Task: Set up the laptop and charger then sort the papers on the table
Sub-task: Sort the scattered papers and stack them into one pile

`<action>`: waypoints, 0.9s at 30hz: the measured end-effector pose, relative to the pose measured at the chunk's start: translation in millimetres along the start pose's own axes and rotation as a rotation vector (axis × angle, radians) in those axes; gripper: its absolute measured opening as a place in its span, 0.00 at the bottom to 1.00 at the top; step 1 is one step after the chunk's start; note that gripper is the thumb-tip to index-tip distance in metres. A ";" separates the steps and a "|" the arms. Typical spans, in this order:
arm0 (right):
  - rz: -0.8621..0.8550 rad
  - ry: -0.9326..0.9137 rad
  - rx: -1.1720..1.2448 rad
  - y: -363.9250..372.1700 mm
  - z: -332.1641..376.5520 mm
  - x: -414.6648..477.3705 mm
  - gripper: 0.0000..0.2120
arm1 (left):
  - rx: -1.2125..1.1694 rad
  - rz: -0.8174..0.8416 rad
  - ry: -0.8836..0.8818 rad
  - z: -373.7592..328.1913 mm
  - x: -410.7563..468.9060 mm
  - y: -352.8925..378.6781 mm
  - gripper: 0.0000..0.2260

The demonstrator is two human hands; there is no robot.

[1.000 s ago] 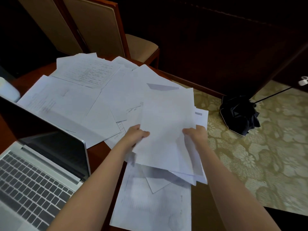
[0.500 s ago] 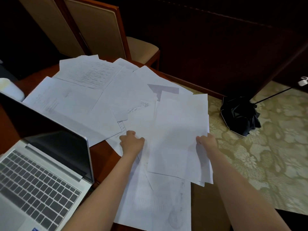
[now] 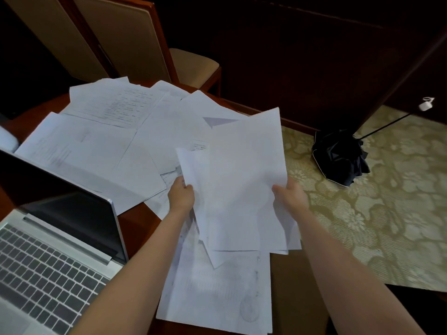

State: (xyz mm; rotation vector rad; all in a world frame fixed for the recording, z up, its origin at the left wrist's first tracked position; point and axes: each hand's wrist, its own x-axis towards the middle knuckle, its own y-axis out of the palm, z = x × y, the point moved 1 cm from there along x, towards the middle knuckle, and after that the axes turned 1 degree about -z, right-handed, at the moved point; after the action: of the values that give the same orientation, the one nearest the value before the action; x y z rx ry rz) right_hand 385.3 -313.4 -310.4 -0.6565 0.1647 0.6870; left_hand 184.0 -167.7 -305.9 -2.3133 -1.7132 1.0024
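Observation:
I hold a loose bundle of white sheets (image 3: 244, 180) tilted up above the table, my left hand (image 3: 181, 195) gripping its left edge and my right hand (image 3: 290, 195) its right edge. Many more white papers (image 3: 101, 146) lie spread and overlapping across the brown wooden table (image 3: 135, 218), one printed sheet (image 3: 116, 105) at the far side. Another large sheet (image 3: 217, 286) lies flat beneath the bundle, near me. An open silver laptop (image 3: 48, 262) with a dark screen sits at the lower left. No charger is visible.
A wooden chair with tan cushions (image 3: 135, 44) stands behind the table. On the patterned carpet (image 3: 387, 213) to the right lies a folded black umbrella (image 3: 338, 158). A white object (image 3: 7, 141) shows at the left edge. Dark wooden panelling fills the back.
My left hand left the sheets on the table and took hold of the bundle's left edge. Both hands raised and tilted the bundle upright.

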 end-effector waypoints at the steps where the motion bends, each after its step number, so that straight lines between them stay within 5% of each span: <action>1: 0.026 -0.028 0.025 1.1 1.7 -0.8 0.12 | -0.007 0.027 -0.037 -0.7 2.3 1.6 0.15; 7: 0.223 -0.054 0.046 10.4 5.0 -2.3 0.14 | -0.263 0.181 -0.256 10.9 10.2 4.6 0.21; 12: 0.294 -0.105 -0.028 12.2 4.0 -5.1 0.15 | -0.246 0.177 0.059 -0.1 -15.8 7.6 0.33; 16: 0.216 -0.102 0.033 11.7 -0.3 -11.7 0.15 | -0.202 0.186 0.105 -10.8 -24.1 4.8 0.31; 20: 0.100 -0.012 0.351 6.8 -0.6 -18.8 0.43 | -0.247 0.234 0.152 -23.6 -26.9 -15.2 0.23; 22: 0.095 -0.003 0.491 1.0 4.4 -21.7 0.48 | -0.257 0.261 0.210 -32.0 -29.6 -25.9 0.21; 24: 0.174 -0.007 0.545 -5.9 13.6 -26.2 0.42 | -0.271 0.275 0.270 -40.7 -32.4 -34.4 0.20; 27: 0.138 -0.077 0.526 -17.3 39.2 -40.5 0.15 | -0.292 0.256 0.376 -58.5 -44.4 -42.7 0.21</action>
State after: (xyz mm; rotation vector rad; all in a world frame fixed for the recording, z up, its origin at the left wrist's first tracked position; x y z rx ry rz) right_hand 362.5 -321.2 -256.6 -0.1148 0.3081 0.7612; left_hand 174.3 -173.8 -221.7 -2.7340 -1.5209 0.3165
